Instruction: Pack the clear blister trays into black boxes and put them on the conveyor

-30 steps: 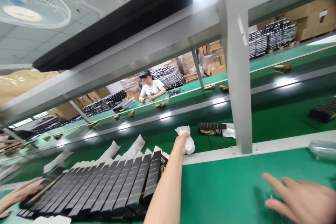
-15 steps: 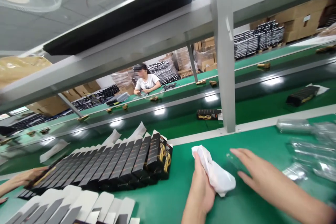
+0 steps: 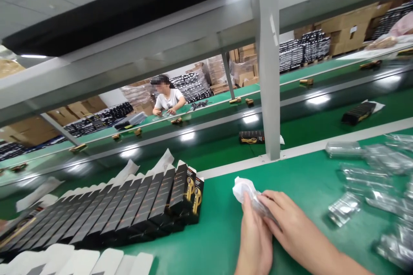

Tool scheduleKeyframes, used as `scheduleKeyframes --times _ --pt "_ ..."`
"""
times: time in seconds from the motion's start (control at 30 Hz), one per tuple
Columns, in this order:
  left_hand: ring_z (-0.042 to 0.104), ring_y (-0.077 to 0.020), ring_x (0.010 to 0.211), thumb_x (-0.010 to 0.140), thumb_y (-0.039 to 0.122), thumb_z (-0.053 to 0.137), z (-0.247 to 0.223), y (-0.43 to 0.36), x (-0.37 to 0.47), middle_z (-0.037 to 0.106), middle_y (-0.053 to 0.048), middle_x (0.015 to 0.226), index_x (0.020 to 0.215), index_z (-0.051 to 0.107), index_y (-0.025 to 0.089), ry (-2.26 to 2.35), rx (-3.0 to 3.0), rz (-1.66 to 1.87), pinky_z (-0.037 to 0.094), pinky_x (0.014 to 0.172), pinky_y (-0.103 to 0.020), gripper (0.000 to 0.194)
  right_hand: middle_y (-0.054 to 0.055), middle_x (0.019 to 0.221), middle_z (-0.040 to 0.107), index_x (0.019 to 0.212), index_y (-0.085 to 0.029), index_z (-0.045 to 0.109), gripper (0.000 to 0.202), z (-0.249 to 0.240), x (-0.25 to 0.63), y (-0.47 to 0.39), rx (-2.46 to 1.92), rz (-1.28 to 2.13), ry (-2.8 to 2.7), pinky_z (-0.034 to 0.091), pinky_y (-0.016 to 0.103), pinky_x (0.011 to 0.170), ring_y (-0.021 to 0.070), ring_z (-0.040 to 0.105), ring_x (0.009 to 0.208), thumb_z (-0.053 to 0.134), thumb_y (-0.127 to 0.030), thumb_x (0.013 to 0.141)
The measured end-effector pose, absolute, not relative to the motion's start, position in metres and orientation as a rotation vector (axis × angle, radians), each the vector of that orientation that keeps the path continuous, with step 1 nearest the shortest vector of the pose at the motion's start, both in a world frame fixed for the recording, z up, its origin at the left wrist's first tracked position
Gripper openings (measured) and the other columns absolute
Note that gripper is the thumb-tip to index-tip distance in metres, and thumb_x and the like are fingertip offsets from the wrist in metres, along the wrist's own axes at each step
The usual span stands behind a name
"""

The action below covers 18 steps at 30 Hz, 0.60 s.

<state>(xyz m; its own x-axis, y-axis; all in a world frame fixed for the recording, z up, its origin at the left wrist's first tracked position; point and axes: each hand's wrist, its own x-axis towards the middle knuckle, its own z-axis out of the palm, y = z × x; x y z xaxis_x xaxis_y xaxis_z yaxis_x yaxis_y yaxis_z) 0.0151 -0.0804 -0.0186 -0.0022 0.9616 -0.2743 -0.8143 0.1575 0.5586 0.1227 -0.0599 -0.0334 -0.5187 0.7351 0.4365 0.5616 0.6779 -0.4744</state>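
A bundle in thin white wrapping (image 3: 242,188) lies in my left hand (image 3: 254,236), its fingers closed round it; what is inside stays hidden. Against the same bundle presses my right hand (image 3: 288,223), fingers bent over its near end. Between that hand and the wrapping a clear plastic shell (image 3: 265,210) shows only in part. Both hands are held above the green table (image 3: 219,219). To their right lie several clear plastic shells (image 3: 343,208), loose and piled.
On the left stands a long row of black printed boxes (image 3: 129,206), with white-flapped cartons (image 3: 80,262) in front. A grey post (image 3: 270,73) rises beyond my hands. Past the table edge, a green conveyor (image 3: 209,150) carries boxes. A person (image 3: 168,99) sits across it.
My right hand has moved left with the clear shell and now meets the wrapped bundle in my left hand. The co-worker's hand at the far left has nearly left view.
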Motion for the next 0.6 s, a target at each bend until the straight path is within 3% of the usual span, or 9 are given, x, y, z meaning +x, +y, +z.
scheduleKeyframes --times 0.2,0.33,0.5,0.6 --pt "0.036 -0.018 0.133 0.083 0.036 0.062 -0.031 -0.085 0.023 0.04 -0.009 0.143 0.141 0.023 0.024 0.895 0.444 1.459 0.031 0.109 -0.026 0.071 0.012 0.126 0.052 0.133 -0.022 0.042 0.039 -0.039 0.13 -0.061 -0.956 0.334 -2.198 0.046 0.045 0.096 0.0259 0.05 0.115 0.041 -0.016 0.094" --pt "0.047 -0.024 0.124 0.081 0.029 0.064 -0.029 -0.083 0.019 0.049 -0.012 0.135 0.139 0.026 0.023 0.902 0.483 1.413 0.039 0.102 -0.033 0.07 0.01 0.133 0.049 0.139 -0.027 0.033 0.05 -0.036 0.141 -0.056 -1.014 0.577 -2.13 0.045 0.044 0.098 0.0256 0.047 0.122 0.047 -0.024 0.091" --pt "0.051 -0.0269 0.119 0.078 0.033 0.066 -0.027 -0.083 0.017 0.05 -0.012 0.132 0.137 0.031 0.024 0.887 0.493 1.449 0.046 0.093 -0.034 0.069 0.009 0.151 0.029 0.146 -0.024 0.025 0.058 -0.03 0.15 -0.048 -1.11 0.956 -2.083 0.028 0.047 0.11 0.026 0.027 0.137 0.041 -0.044 0.094" --pt "0.047 -0.0256 0.123 0.077 0.033 0.067 -0.028 -0.085 0.019 0.045 -0.012 0.138 0.137 0.032 0.024 0.907 0.523 1.453 0.045 0.093 -0.031 0.07 0.009 0.145 0.04 0.143 -0.022 0.035 0.052 -0.031 0.148 -0.051 -1.042 1.148 -2.081 0.031 0.042 0.109 0.0241 0.038 0.132 0.037 -0.045 0.096"
